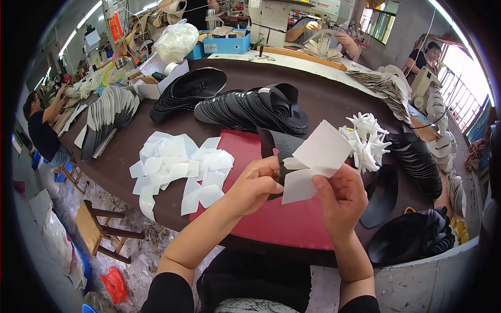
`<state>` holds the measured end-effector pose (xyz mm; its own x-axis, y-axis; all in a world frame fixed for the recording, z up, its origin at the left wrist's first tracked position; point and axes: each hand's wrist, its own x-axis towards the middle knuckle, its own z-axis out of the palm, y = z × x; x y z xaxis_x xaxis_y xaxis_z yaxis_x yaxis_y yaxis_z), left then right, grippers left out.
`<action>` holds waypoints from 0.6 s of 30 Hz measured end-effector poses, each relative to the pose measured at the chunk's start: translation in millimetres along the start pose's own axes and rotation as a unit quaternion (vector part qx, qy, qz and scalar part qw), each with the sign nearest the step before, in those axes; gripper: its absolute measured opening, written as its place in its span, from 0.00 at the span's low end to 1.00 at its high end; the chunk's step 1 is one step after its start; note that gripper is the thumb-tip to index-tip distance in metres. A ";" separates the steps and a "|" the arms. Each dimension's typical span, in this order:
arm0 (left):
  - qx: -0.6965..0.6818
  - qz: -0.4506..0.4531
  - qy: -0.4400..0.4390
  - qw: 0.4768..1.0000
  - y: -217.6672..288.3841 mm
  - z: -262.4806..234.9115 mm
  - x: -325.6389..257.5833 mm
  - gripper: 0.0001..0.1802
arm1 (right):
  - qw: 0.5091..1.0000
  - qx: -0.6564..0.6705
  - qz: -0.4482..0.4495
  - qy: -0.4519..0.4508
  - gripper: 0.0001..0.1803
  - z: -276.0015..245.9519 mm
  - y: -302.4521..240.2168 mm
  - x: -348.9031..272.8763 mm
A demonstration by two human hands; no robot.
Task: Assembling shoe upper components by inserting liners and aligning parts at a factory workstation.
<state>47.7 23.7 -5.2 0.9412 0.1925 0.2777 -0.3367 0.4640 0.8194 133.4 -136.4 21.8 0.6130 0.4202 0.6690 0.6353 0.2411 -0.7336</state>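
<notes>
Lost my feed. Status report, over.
Left hand grips black piece. Right hand pinches white backing sheet on it. Nothing between hands; peeled white scraps lie left.

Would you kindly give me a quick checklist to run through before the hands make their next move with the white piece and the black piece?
1. Left hand grips black piece: ok.
2. Right hand pinches white piece: ok.
3. White piece lined up flush with black piece: cannot tell.
4. Red mat bare under the hands: ok.
5. Loose white pieces lie left, apart from the hands: ok.
6. Black stack neatly fanned behind: ok.
</notes>
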 end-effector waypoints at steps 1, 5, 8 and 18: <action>-0.016 -0.001 0.004 1.000 -1.1 -1.9 -0.7 0.22 | 1.000 -0.005 -0.003 -0.005 0.16 0.2 -0.6 -0.4; -0.040 -0.005 0.014 0.999 -1.9 -4.9 -3.0 0.24 | 1.000 -0.012 -0.006 -0.014 0.15 1.2 -1.0 -0.6; -0.008 -0.004 0.025 1.000 0.3 -2.3 -5.5 0.23 | 1.000 0.007 0.005 -0.008 0.15 2.9 -0.5 -0.4; 0.130 0.007 0.147 0.981 -6.0 17.4 -2.6 0.10 | 1.000 -0.010 -0.007 0.004 0.12 6.4 -0.1 -2.7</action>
<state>47.8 5.4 -2.1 0.8749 0.4558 0.1638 -0.2943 0.2318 0.9272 128.6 -131.9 19.3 0.6073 0.4103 0.6803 0.6534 0.2291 -0.7215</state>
